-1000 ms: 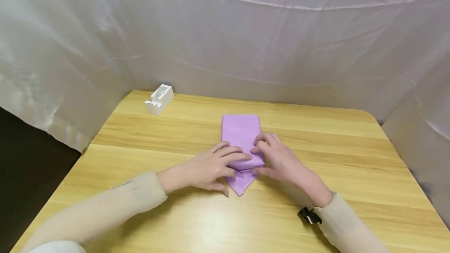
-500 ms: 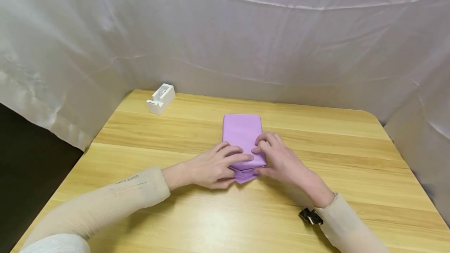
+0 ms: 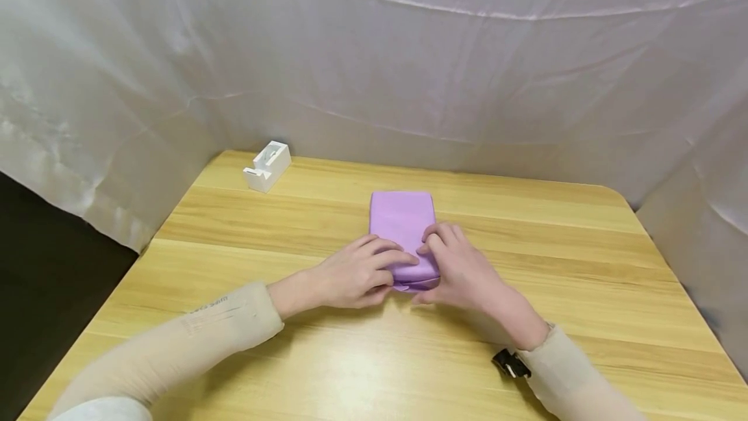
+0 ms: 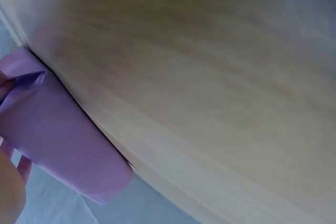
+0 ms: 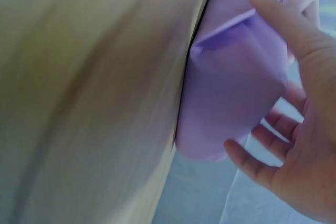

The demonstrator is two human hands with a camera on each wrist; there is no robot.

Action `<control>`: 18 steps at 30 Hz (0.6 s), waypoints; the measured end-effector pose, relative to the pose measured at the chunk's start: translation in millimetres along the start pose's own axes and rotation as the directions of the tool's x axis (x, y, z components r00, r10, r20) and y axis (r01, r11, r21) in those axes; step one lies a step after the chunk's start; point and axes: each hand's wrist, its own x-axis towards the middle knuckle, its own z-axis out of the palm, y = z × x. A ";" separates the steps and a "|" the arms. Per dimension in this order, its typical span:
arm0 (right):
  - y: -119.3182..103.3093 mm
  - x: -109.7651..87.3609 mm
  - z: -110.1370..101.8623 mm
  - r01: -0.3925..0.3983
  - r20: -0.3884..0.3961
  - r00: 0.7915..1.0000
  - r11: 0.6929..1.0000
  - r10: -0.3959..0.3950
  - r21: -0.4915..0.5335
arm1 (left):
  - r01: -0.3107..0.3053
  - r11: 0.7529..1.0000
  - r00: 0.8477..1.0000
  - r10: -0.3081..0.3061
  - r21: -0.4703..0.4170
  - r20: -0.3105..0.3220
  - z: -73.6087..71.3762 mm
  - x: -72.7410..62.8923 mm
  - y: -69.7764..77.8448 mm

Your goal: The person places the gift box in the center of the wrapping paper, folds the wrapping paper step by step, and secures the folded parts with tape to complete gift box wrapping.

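Observation:
A box-shaped package wrapped in purple paper lies flat on the wooden table, its near end facing me. That end has a folded paper flap, turned up against the package in the right wrist view. My left hand grips the near left corner, fingers bent over the top and thumb at the flap. From the other side my right hand holds the right edge with curled fingers, its thumb by the near end. In the left wrist view, the purple package shows its creased end beside my fingertips.
A white tape dispenser stands at the table's back left. Pale curtains enclose the back and sides. A black buckle hangs at my right sleeve. Bare wood shows in front of the package.
The pointed flap that lay toward me on the table has been folded up against the package's near end. My left thumb has moved in with it; the right hand has barely moved.

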 end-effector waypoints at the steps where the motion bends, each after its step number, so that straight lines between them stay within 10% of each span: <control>1: -1.8 0.5 1.0 0.000 -0.005 1.000 1.000 0.000 -0.017 | 0.009 1.000 1.000 -0.009 -0.011 -0.002 -0.1 -0.3 0.2; 18: -11.7 1.7 6.3 0.010 -0.054 0.998 0.994 -0.016 -0.104 | 0.151 0.973 0.988 -0.146 -0.177 0.040 -3.8 -1.8 -0.7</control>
